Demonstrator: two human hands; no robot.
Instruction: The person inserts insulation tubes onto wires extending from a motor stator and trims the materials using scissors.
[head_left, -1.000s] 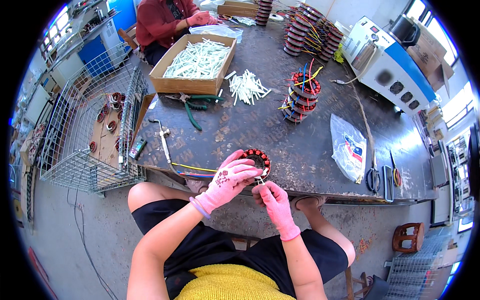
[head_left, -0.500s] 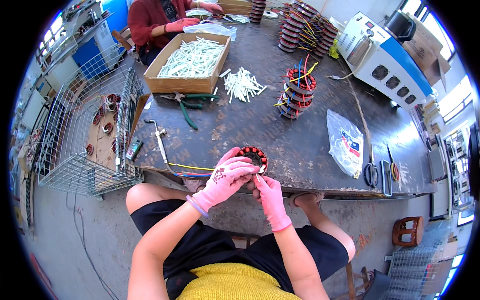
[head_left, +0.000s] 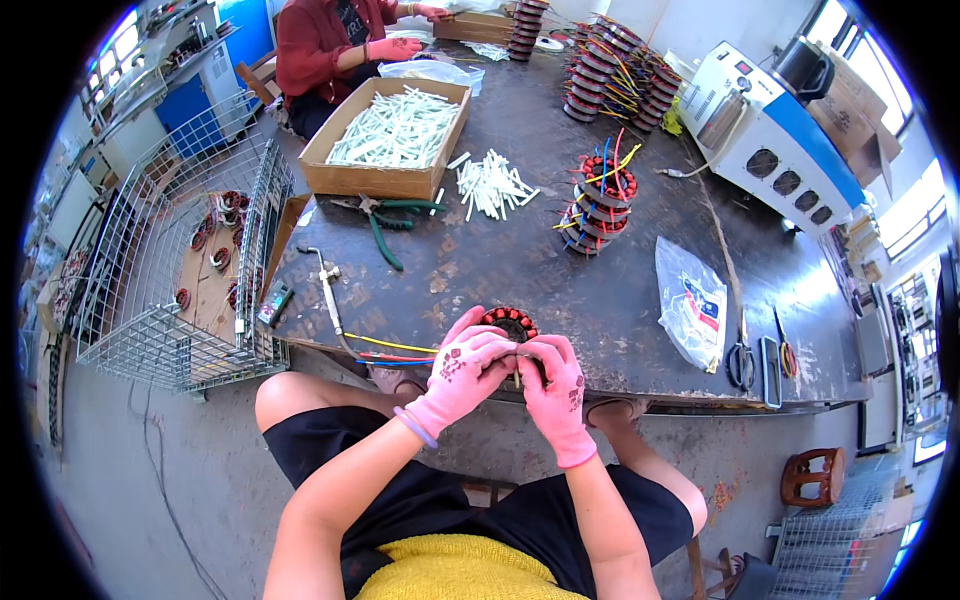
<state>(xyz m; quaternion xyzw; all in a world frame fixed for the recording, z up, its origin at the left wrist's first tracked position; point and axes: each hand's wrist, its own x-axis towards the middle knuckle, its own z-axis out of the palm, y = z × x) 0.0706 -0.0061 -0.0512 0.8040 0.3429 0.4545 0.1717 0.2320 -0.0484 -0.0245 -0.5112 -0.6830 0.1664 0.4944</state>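
At the table's near edge sits a motor stator [head_left: 511, 319], a dark ring with red windings, partly covered by my gloved fingers. My left hand [head_left: 466, 368], in a pink glove, closes on its near side with the thumb along the ring. My right hand [head_left: 553, 392], also pink-gloved, pinches at the same spot; its fingertips meet those of the left. A thin pale piece shows just below the fingertips, too small to name. Yellow, red and blue lead wires [head_left: 392, 345] run out leftward from beneath my left hand.
Left lie a thin torch [head_left: 331, 300], green-handled pliers [head_left: 380, 225], a carton [head_left: 385, 180] of white sleeves and a loose sleeve pile [head_left: 494, 185]. Beyond stands a stator stack [head_left: 600, 208]. Right are a plastic bag [head_left: 690, 305], scissors [head_left: 741, 365] and a machine [head_left: 770, 140]. A co-worker [head_left: 335, 50] sits across.
My right hand has turned so its back faces up, its fingertips moving in against the left's. The white piece seen at the fingertips before is now mostly hidden. The view has shifted slightly.
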